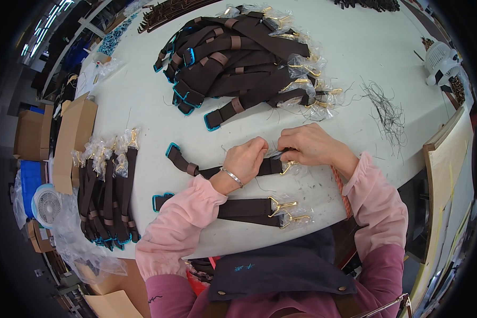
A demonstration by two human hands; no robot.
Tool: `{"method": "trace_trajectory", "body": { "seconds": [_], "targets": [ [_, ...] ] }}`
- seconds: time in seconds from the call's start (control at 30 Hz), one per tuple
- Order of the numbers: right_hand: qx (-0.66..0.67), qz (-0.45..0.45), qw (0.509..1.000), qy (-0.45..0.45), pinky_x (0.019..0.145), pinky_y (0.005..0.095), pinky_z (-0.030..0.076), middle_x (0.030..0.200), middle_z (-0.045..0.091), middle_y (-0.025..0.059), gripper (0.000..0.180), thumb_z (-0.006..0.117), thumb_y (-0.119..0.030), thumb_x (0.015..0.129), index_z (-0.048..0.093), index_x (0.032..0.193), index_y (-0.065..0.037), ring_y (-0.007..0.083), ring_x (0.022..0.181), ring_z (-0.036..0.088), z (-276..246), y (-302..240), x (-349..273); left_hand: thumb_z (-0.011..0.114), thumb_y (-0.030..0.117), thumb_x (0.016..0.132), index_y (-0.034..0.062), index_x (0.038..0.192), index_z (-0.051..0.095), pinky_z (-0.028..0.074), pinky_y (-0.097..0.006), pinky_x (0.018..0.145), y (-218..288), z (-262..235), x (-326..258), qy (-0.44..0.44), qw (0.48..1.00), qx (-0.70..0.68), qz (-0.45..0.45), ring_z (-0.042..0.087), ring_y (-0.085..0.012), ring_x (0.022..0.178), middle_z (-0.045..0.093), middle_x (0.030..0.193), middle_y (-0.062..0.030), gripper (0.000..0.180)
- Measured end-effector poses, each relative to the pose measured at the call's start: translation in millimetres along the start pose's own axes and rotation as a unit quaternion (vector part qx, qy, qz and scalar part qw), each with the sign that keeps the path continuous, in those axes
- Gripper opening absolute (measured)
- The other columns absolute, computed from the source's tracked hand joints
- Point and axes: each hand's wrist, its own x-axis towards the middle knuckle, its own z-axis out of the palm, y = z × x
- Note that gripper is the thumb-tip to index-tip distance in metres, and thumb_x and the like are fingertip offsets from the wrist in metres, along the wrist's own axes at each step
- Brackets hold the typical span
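Both hands meet over a dark brown strap [217, 168] lying across the white table [143, 106] just ahead of the person. Left hand [245, 159], silver bracelet on the wrist, has its fingers closed, pinching the strap near its gold buckle [288, 167]; right hand [310, 146] has its fingers curled shut on the buckle end and the clear plastic wrap there — what exactly they pinch I cannot tell. The strap's far end, edged in blue, points left. Nearer the body lie two more straps [244, 209] with gold buckles in plastic. A large heap of the same straps [238, 58] sits at the far side — a neat row of them [108, 196] at the left edge. Loose threads [387, 114] lie to the right.
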Motion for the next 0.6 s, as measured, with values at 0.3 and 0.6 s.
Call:
{"method": "trace_trajectory", "body": {
  "seconds": [0.3,0.6],
  "targets": [
    [0.018,0.007,1.0,-0.004,0.063,0.0376,0.042,0.079,0.06,0.0031,0.019,0.068,-0.023,0.073,0.06,0.079,-0.007,0.0248,0.074,0.059,2.9,1.8,1.3,0.053,0.005,0.083,0.0055,0.09,0.05,0.045,-0.037,0.055,-0.9,2.1,-1.5,0.01,1.0,0.01,0.008,0.059,-0.0321,0.064,0.06,0.074,-0.0131,0.007],
    [0.008,0.017,1.0,-0.012,0.059,0.0376,0.042,0.076,0.059,0.0041,0.017,0.065,-0.022,0.074,0.057,0.075,-0.007,0.0259,0.069,0.058,6.1,1.7,4.1,0.052,0.006,0.082,0.005,0.089,0.048,0.045,-0.042,0.055,-0.8,1.7,-1.2,-0.003,1.0,-0.005,0.002,0.058,-0.0342,0.064,0.059,0.075,-0.0138,0.008]
  ]
}}
